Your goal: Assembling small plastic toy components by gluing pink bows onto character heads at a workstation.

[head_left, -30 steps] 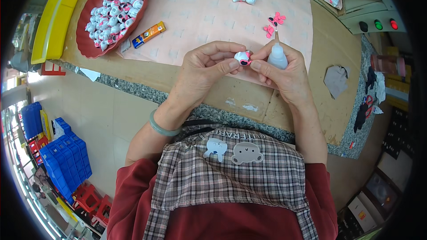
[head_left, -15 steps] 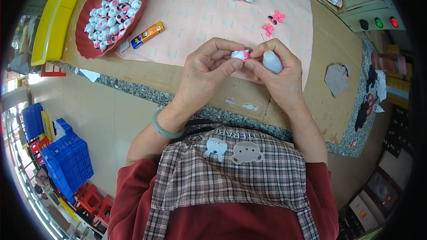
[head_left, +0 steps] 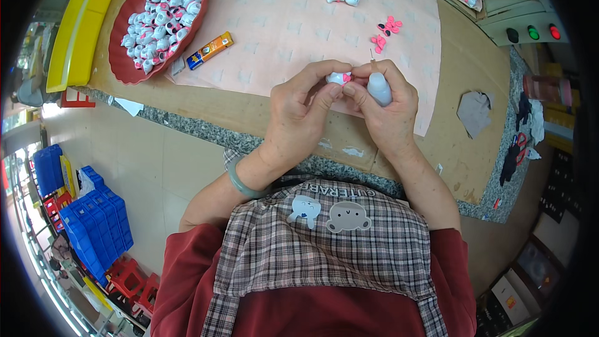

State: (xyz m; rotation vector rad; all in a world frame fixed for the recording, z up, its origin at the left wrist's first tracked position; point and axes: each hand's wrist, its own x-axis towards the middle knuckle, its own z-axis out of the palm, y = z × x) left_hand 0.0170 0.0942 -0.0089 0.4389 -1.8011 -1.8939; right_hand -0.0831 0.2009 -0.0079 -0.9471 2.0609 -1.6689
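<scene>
Bottle [head_left: 379,89] pointing forward (slightly leftward), figurine [head_left: 337,77] pinched

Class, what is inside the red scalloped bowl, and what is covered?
The red bowl holds a heap of small white pieces with pink and black parts. The heap hides the bowl's bottom and any pieces underneath.

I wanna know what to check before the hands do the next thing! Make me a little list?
1. Left hand pinches the white-and-pink piece: ok.
2. Right hand holds the bottle: ok.
3. Bottle's thin tip stays clear of the piece: ok, it points away.
4. Pink part stuck on firmly: cannot tell.
5. Loose pink pieces on the pink paper: ok.
</scene>
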